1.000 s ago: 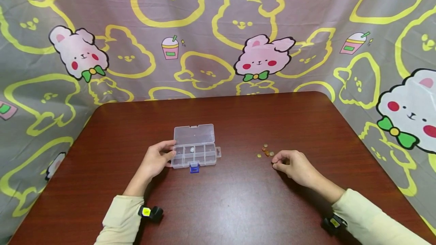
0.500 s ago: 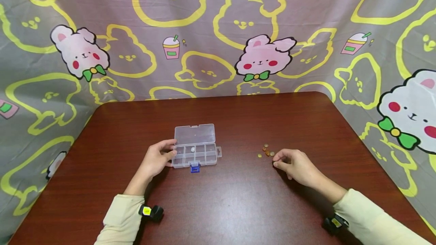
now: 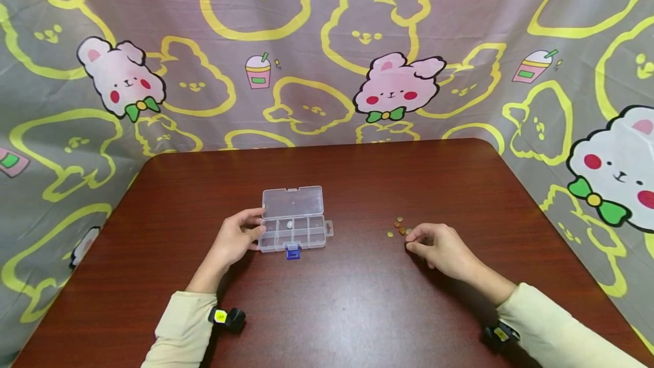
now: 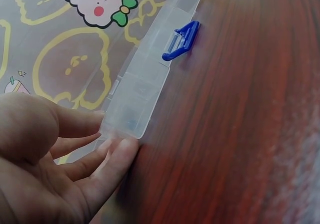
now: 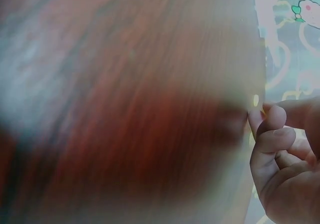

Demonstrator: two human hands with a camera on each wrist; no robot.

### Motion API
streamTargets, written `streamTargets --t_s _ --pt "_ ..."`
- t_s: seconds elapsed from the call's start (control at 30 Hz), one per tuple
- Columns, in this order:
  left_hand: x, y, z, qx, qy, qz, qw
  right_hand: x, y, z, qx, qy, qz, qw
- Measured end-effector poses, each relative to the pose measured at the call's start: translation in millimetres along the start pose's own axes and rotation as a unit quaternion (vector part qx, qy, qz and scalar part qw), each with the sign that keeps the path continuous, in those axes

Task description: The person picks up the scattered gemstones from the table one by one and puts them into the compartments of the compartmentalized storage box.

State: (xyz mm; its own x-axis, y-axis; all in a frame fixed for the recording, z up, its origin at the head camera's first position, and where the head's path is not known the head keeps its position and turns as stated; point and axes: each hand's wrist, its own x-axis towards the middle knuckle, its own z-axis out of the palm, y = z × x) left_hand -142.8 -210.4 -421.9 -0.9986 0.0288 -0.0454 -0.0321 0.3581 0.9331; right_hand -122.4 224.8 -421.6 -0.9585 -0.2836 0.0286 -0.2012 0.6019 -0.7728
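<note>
A clear plastic compartment box [image 3: 300, 237] with a blue latch [image 3: 293, 253] lies on the table, its lid [image 3: 293, 202] folded back. One small white round piece [image 3: 290, 224] sits in a back-row compartment. My left hand [image 3: 235, 240] grips the box's left end between thumb and fingers. Right of the box lies a loose group of small amber and yellowish button-like pieces [image 3: 397, 225]. My right hand [image 3: 441, 249] is low beside them, with thumb and index fingertips pinched together on a tiny dark piece, mostly hidden by the fingers.
The brown wooden table [image 3: 347, 311] reaches back to a patterned curtain [image 3: 306, 44] that hangs behind and at both sides. A hanging tab [image 3: 329, 228] juts from the box's right end. Each wrist carries a small black camera.
My right hand shifts slightly left toward the small pieces, its fingertips still low at the table. My left hand keeps its hold and the box stays in place.
</note>
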Motion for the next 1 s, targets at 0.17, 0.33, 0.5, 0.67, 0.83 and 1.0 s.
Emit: streamTargets --t_s 0.17,0.33,0.5,0.67,0.83,1.0 --pt "0.5 -1.4 0.1 0.003 0.001 0.001 1.0000 5 -4 6 0.005 0.001 -0.016 1.000" --pt "-0.2 -1.4 0.5 0.001 0.004 -0.001 1.0000 10 -10 13 0.008 -0.003 -0.030 1.000" --pt "-0.4 -1.7 0.4 -0.004 0.009 -0.004 0.9999 17 -16 19 0.008 -0.011 -0.041 0.999" --pt "-0.2 -1.7 0.5 -0.004 0.012 -0.005 0.9999 24 -23 25 0.011 -0.016 -0.049 0.999" --pt "-0.5 -1.3 0.8 -0.006 0.014 -0.007 0.9999 30 -30 31 0.021 -0.020 -0.057 0.998" --pt "-1.0 -0.9 0.5 -0.003 0.013 -0.009 0.9999 36 -37 37 0.028 -0.024 -0.057 0.998"
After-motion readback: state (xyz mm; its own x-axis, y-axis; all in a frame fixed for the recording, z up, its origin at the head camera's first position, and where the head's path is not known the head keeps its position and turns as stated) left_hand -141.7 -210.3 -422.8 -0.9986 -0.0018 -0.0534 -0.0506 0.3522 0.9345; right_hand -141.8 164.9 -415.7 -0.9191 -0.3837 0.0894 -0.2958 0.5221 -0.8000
